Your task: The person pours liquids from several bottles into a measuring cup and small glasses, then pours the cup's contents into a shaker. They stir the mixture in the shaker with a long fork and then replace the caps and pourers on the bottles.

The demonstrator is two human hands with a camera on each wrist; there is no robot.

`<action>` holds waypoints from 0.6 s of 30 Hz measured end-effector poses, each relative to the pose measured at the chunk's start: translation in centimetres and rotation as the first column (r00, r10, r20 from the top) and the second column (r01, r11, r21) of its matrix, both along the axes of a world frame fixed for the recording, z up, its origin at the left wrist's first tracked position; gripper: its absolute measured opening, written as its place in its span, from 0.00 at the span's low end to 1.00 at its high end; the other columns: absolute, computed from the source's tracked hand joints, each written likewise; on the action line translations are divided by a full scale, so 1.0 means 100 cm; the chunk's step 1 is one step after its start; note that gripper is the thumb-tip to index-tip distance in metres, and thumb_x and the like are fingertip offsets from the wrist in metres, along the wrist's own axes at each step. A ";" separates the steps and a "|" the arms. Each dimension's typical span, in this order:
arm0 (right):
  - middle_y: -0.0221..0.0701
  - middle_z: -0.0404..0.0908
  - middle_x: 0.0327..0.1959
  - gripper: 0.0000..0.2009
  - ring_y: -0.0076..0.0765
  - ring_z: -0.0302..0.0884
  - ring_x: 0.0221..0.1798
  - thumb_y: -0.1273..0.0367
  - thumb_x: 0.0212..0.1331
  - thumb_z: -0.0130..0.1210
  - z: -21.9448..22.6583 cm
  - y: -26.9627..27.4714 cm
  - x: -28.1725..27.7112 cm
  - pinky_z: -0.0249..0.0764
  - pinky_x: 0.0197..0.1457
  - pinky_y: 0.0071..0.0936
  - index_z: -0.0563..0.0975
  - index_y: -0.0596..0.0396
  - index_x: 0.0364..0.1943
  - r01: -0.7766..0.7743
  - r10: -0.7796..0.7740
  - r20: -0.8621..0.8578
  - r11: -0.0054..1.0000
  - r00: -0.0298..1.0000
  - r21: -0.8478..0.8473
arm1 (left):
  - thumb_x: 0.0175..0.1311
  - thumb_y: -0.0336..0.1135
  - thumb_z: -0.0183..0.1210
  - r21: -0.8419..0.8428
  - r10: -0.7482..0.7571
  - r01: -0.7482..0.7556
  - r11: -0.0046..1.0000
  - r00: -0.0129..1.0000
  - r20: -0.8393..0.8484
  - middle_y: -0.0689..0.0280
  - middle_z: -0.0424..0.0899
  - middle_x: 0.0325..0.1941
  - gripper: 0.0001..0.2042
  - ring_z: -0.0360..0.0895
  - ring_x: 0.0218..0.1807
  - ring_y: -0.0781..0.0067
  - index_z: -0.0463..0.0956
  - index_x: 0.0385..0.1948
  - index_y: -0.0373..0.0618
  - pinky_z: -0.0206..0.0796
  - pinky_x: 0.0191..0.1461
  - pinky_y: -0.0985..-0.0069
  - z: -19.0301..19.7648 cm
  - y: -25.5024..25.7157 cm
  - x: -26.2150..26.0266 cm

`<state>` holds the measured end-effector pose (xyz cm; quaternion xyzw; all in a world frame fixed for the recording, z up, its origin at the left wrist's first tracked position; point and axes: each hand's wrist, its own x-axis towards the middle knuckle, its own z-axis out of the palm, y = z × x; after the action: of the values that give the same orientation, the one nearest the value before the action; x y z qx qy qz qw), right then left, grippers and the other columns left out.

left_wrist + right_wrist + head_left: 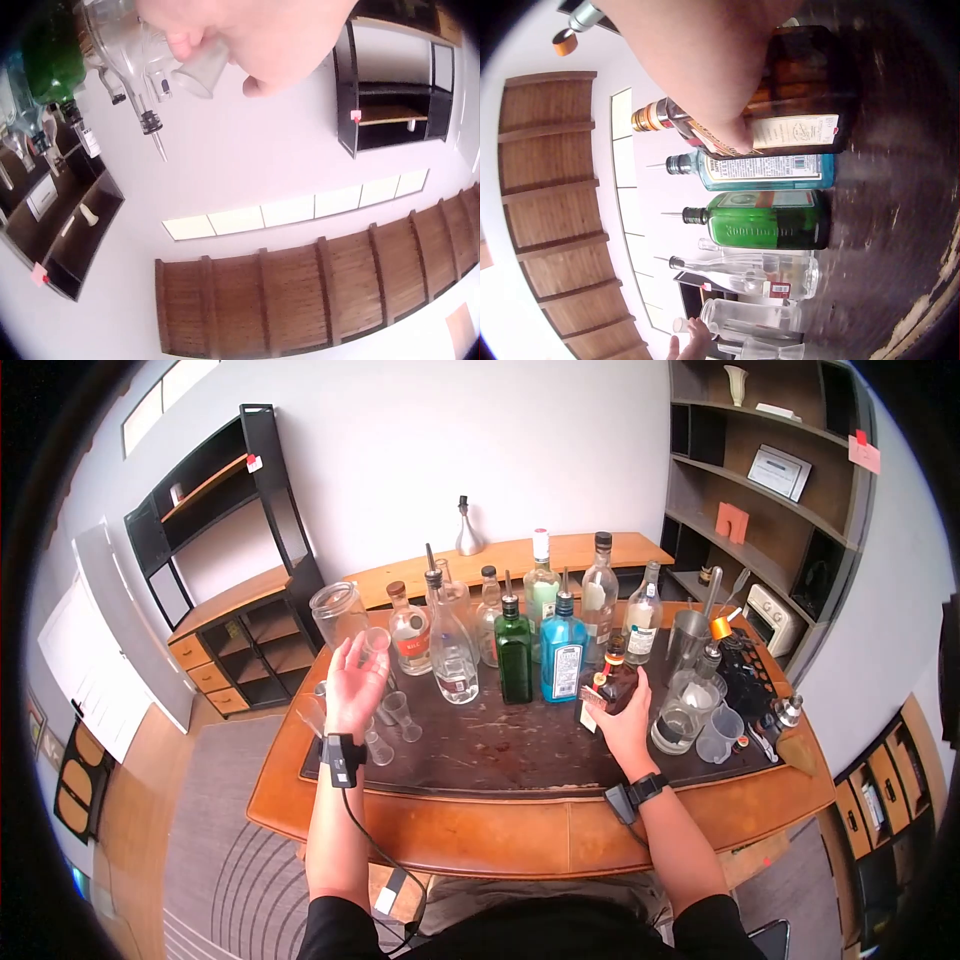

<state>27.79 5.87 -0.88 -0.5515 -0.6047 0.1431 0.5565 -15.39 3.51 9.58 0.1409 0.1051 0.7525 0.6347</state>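
My left hand [358, 678] is raised over the table's left side and holds a small clear glass [377, 641] in its fingers. In the left wrist view the glass [201, 73] shows below the fingers of that hand [247, 37]. My right hand [626, 722] grips a dark brown bottle [612, 678] with a red and gold neck, at the right of the blue bottle [564, 660]. Seen from the right wrist, the brown bottle [802, 82] stands upright on the dark table top, the hand [697, 60] around its side.
A green bottle [514, 660], a clear bottle with a pourer [455, 660] and several others line the middle. Small glasses [403, 717] stand below the left hand. A large jar [338, 610] is at the back left. Measuring cups [719, 736] and a glass decanter [682, 718] stand on the right.
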 end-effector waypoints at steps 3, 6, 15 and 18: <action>0.50 0.59 0.68 0.55 0.55 0.63 0.71 0.67 0.44 0.77 -0.001 0.001 0.000 0.63 0.74 0.44 0.50 0.58 0.75 0.008 -0.008 0.009 1.000 1.000 0.000 | 0.72 0.37 0.57 0.015 0.084 -0.083 0.996 0.990 -0.117 0.49 0.73 0.57 0.19 0.74 0.59 0.53 0.70 0.59 0.37 0.71 0.65 0.64 0.001 -0.005 0.027; 0.50 0.60 0.68 0.55 0.55 0.63 0.71 0.66 0.44 0.77 0.000 0.000 0.000 0.63 0.74 0.44 0.50 0.59 0.75 0.018 -0.019 0.029 1.000 0.999 0.010 | 0.74 0.39 0.54 0.087 0.202 -0.182 0.979 0.872 -0.447 0.57 0.75 0.58 0.20 0.73 0.63 0.62 0.71 0.62 0.38 0.67 0.68 0.68 -0.021 0.000 0.054; 0.49 0.61 0.67 0.55 0.52 0.64 0.70 0.68 0.43 0.77 -0.002 0.001 0.000 0.63 0.74 0.42 0.50 0.60 0.75 -0.001 0.001 -0.009 1.000 1.000 0.004 | 0.70 0.42 0.57 0.130 0.095 -0.353 0.926 -0.114 -0.989 0.34 0.59 0.72 0.30 0.56 0.76 0.40 0.66 0.66 0.27 0.49 0.78 0.60 -0.118 -0.004 0.101; 0.48 0.61 0.67 0.55 0.52 0.64 0.70 0.68 0.43 0.77 -0.003 0.001 0.000 0.63 0.74 0.42 0.50 0.59 0.75 -0.003 0.003 -0.007 1.000 1.000 0.016 | 0.70 0.36 0.54 0.193 0.066 -0.426 0.884 -0.295 -0.953 0.24 0.55 0.69 0.29 0.48 0.76 0.30 0.61 0.66 0.21 0.47 0.79 0.58 -0.131 0.007 0.101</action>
<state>27.81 5.97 -1.22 -0.5455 -0.6048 0.1410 0.5628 -5.25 4.19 -3.56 0.5707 0.6710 0.4505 0.1453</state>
